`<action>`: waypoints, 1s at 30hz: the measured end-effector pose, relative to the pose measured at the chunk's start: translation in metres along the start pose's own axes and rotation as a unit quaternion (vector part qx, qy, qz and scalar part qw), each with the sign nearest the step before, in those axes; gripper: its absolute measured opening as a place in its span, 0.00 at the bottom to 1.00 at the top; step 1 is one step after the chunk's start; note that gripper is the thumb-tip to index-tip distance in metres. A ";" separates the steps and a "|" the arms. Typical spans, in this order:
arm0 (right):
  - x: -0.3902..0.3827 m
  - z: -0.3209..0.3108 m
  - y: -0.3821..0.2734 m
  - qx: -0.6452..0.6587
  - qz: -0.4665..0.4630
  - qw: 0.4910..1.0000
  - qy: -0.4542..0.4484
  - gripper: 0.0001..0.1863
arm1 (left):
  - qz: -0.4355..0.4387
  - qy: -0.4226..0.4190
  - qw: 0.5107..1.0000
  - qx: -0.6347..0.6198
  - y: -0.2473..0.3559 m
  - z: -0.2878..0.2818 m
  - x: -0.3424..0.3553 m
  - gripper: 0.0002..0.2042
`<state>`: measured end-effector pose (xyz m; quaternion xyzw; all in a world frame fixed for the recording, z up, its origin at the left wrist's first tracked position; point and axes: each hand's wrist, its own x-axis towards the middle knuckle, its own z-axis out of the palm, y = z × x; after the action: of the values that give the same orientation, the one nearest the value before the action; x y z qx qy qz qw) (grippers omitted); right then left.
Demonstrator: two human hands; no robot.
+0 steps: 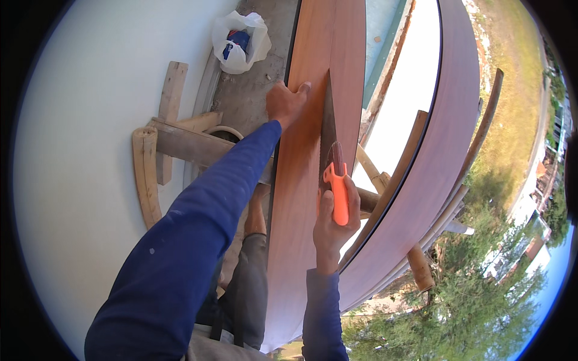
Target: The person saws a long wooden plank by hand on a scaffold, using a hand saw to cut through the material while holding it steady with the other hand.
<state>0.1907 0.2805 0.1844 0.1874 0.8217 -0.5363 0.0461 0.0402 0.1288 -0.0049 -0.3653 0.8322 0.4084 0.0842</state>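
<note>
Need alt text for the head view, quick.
A right hand grips an orange-handled handsaw cutting along a reddish-brown board, while the left hand presses the board flat farther up. A white plastic bag lies on the concrete floor beyond.

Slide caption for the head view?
Right hand saws a reddish wood panel with an orange-handled handsaw; left hand steadies it.
</note>
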 end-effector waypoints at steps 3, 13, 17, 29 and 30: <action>0.044 0.032 0.016 0.033 -0.045 0.998 -0.013 0.21 | -0.004 0.018 1.000 0.006 0.002 -0.011 0.007 0.37; 0.069 0.025 -0.015 0.010 -0.009 0.999 -0.044 0.24 | -0.072 -0.005 0.997 -0.014 -0.024 -0.006 -0.058 0.31; -0.044 -0.045 -0.048 -0.021 0.022 0.999 -0.032 0.24 | -0.080 -0.034 0.996 0.003 -0.008 -0.019 -0.047 0.35; -0.120 -0.093 -0.067 -0.123 0.037 0.992 0.002 0.27 | -0.038 -0.015 0.999 0.002 -0.011 -0.011 -0.034 0.35; -0.118 -0.090 -0.076 -0.102 0.055 0.993 0.004 0.27 | -0.032 -0.008 0.999 0.004 -0.010 -0.012 -0.032 0.35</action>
<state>0.2842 0.3041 0.3205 0.2283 0.8607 -0.4459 0.0910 0.0717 0.1332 0.0108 -0.3882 0.8212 0.4047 0.1057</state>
